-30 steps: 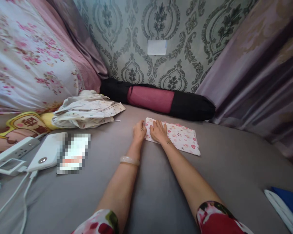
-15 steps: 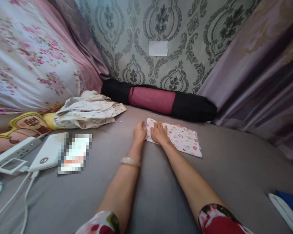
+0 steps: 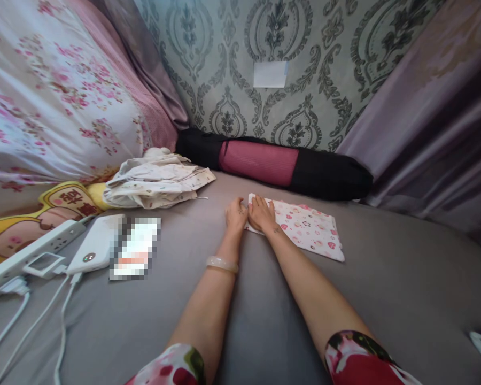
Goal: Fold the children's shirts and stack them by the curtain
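Note:
A folded white cloth (image 3: 308, 227) with pink hearts and small flowers lies flat on the grey bed sheet (image 3: 288, 331). My right hand (image 3: 262, 215) rests palm down on its left end, fingers stretched out. Close beside it, at the cloth's left edge, is my left hand (image 3: 235, 215), turned on its side with the fingers curled in. Whether those fingers pinch the cloth's edge is hidden. The two hands nearly touch. A pale bangle (image 3: 222, 264) circles my left wrist.
Left lie a crumpled pale cloth (image 3: 156, 182), a yellow cartoon cushion (image 3: 28, 230), a power strip (image 3: 36, 256), a white power bank (image 3: 96, 246) with cables and a blurred-out phone (image 3: 136, 251). A black and pink long bag (image 3: 260, 163) runs along the wall.
My right hand has slid left along the cloth, closer to my left hand. The view has shifted slightly left. The cloth stays in place.

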A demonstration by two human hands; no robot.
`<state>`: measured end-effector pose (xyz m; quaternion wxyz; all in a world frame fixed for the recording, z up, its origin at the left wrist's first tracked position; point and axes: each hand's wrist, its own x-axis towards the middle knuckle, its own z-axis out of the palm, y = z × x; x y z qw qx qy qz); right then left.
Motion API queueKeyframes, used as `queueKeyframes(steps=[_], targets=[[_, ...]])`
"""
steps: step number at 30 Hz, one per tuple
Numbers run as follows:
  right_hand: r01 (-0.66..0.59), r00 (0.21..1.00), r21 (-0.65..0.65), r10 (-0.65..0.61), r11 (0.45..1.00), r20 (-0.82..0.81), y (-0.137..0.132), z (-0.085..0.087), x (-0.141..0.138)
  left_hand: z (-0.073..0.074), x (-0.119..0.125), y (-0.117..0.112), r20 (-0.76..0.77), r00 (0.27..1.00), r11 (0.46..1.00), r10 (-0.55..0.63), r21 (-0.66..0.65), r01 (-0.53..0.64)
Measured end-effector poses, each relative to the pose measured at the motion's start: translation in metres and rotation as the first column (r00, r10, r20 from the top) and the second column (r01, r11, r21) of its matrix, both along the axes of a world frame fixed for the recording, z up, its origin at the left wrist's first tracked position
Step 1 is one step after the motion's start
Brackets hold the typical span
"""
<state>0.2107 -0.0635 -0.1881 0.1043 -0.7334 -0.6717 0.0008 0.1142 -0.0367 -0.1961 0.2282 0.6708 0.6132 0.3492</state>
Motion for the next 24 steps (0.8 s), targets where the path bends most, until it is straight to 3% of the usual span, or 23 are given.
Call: queueKeyframes(steps=[9, 15, 24], targets=[[-0.039, 0.998, -0.032, 0.040, 0.999, 0.039, 0.000, 0.014, -0.014, 0.003, -0.003, 0.000, 0.107, 0.992, 0.998, 0.060, 0.008, -0.061], [-0.078, 0.996, -0.047, 0.079, 0.996, 0.031, -0.001, 0.007, -0.025, 0.010, -0.007, -0.002, 0.174, 0.970, 0.985, 0.168, -0.004, -0.170], [-0.100, 0.994, -0.017, 0.100, 0.995, -0.035, 0.000, 0.004, -0.020, 0.006, -0.004, -0.001, 0.191, 0.976, 0.994, 0.103, 0.022, -0.109]])
